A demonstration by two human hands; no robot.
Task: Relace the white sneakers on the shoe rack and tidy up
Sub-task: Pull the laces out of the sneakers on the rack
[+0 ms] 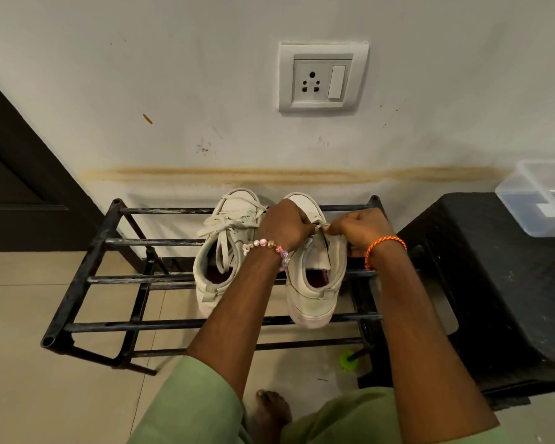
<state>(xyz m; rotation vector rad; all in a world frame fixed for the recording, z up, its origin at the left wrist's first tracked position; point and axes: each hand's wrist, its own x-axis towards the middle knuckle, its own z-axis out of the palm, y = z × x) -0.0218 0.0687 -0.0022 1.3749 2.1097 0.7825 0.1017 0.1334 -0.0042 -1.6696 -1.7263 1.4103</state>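
Note:
Two white sneakers stand side by side, toes to the wall, on the top bars of a black metal shoe rack [87, 279]. The left sneaker [220, 251] has its lace threaded, with loose loops lying over the tongue and into the opening. Over the right sneaker [311, 283] both my hands work at the lace [321, 224]. My left hand [284, 224], with a bead bracelet at the wrist, pinches one part of the lace. My right hand [359, 230], with an orange thread band, pinches the other part. My fingers hide most of the lace and the eyelets.
A black plastic stool [494, 283] stands close to the rack's right end, with a clear plastic box [539, 197] on it. A wall socket [322, 79] is above the rack. A dark door [16, 187] is at the left. My bare foot [271, 408] and a green object [347, 360] are on the tiled floor.

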